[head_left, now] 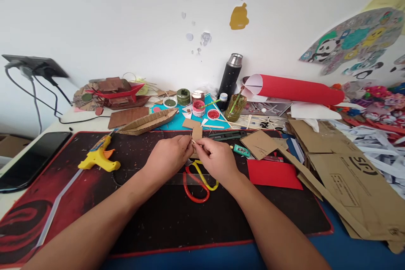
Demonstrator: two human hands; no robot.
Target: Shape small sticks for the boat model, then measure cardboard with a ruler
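Both my hands meet over the middle of the black and red desk mat (152,219). My left hand (169,155) and my right hand (215,159) together pinch a small brown cardboard piece (196,132) with a thin wooden stick against it. The piece stands upright between my fingertips. Below my hands lie scissors (198,181) with red and yellow handles, flat on the mat. A clear ruler lies under them.
A yellow glue gun (98,156) lies at left, a cardboard boat (148,121) behind it. Paint pots (198,107), a black flask (230,74) and a red corrugated roll (294,89) stand at the back. Red paper (272,174) and cardboard sheets (348,173) lie right. A phone (31,158) lies far left.
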